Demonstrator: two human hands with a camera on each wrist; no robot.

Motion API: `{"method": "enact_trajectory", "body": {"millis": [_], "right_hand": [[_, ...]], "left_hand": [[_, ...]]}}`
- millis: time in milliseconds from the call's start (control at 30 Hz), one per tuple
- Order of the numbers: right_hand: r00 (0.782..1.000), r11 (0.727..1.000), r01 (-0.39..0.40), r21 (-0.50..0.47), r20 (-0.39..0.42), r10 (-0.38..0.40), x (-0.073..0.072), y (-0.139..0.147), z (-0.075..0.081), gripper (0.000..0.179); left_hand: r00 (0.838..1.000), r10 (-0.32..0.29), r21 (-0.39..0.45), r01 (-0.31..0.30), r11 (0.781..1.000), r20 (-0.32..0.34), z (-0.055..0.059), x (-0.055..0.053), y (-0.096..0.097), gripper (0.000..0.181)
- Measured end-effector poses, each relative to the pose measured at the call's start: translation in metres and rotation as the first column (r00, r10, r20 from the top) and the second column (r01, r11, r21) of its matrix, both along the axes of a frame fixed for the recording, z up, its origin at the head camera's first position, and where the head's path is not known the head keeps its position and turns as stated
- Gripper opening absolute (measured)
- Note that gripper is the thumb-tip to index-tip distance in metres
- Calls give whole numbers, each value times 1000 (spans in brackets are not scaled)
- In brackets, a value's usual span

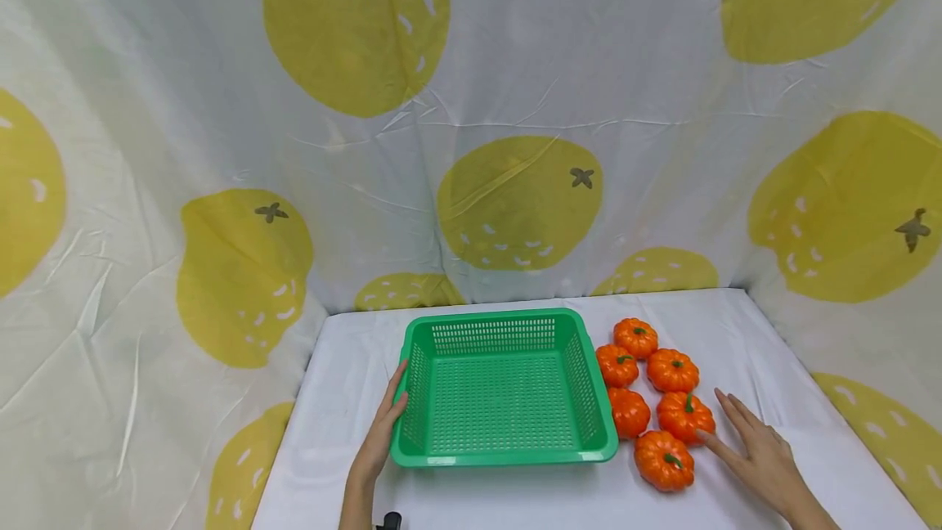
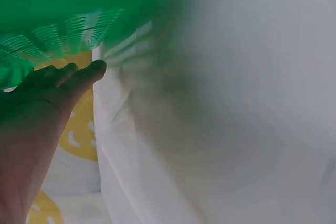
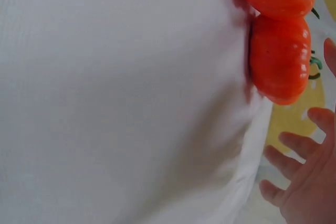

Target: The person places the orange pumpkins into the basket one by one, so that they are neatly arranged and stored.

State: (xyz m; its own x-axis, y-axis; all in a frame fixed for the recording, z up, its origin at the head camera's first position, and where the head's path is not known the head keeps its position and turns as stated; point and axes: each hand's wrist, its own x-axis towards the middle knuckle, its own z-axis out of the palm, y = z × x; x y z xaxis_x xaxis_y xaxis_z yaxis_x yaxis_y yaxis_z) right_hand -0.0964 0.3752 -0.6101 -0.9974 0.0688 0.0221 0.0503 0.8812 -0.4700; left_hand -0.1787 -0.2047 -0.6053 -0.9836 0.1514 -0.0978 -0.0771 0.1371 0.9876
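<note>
Green rectangular basket of perforated plastic [image 1: 504,401]: set upright on a white cloth-covered table [image 1: 478,507], between the two hands.
Glossy orange ribbed pumpkins with green stems [image 1: 673,371]: six in number, clustered along and beyond the right side of the basket, all outside it.
Left hand [image 1: 379,438]: laid against the left wall of the basket, with fingers extended; no curl around the rim shown.
Right hand [image 1: 761,458]: beside the right edge of the cluster, spread, holding nothing; contact with the adjacent pumpkin impossible to confirm.
Step in hand: judged as steadying the basket while reaching for the pumpkins.
Next move: likely calls for curling the right fingers around one pumpkin without displacing closely packed neighbours.
</note>
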Motion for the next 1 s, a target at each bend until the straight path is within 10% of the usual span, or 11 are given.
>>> {"method": "enact_trajectory", "body": {"millis": [700,1000], "right_hand": [[998,996,-40,-85,-46,36,-9,-18,-9,84],[990,995,-56,-86,-133,44,-13,-22,10,77]], "left_hand": [[1000,20,63,-20,998,-2,-4,1,4,46],[1000,23,68,-23,997,6,-2,2,4,46]]}}
